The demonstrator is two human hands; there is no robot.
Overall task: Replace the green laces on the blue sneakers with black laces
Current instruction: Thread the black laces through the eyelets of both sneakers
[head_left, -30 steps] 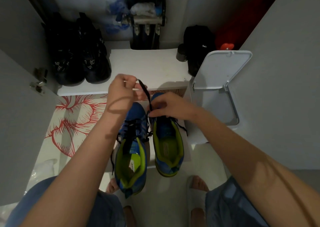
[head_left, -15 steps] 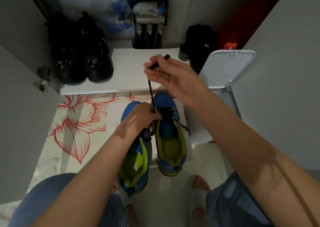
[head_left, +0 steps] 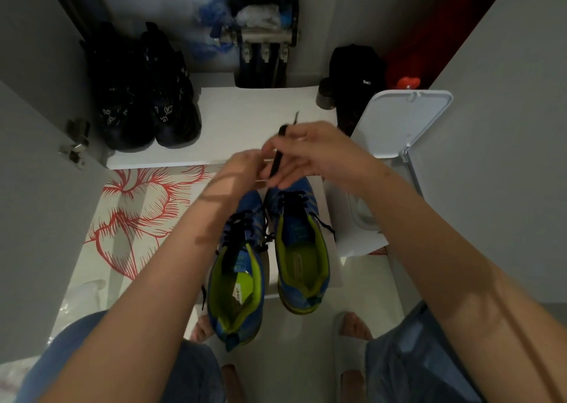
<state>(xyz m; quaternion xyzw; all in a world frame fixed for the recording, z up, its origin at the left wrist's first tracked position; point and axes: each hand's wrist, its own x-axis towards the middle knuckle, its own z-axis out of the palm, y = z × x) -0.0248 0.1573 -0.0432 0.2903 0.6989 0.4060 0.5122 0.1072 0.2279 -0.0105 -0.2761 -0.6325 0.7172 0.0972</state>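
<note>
Black lace (head_left: 277, 158) between right-hand fingers (head_left: 291, 174)

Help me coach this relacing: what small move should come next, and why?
Probably lower the tip of the black lace to the next eyelet of the right sneaker. The right hand pinches the lace up above the shoes, the left hand is close beside it, and the lace runs down to that sneaker's upper lacing.

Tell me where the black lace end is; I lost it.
Head view, centre: the right hand pinches the black lace beside the left hand, above the toes of the blue sneakers.
</note>
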